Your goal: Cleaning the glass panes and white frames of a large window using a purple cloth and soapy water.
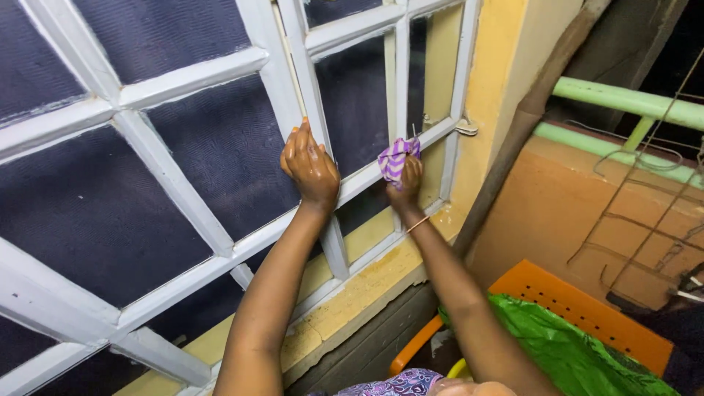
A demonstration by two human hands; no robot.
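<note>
Right now my left hand (309, 167) rests flat, fingers together, against the white painted metal window frame (191, 77), on the upright bar between the dark glass panes. My right hand (405, 185) has its grip pinched around a crumpled purple-and-white striped cloth (397, 157), pressing it to the frame's lower crossbar near the right edge. Below the yellow sill (381, 275), an orange plastic crate (587, 312) holds a shiny green plastic bag (565, 348).

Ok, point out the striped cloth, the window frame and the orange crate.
striped cloth (397, 157), head view, on its bunched purple folds.
window frame (192, 76), head view, on a white crossbar.
orange crate (579, 304), head view, on its perforated rim.
</note>
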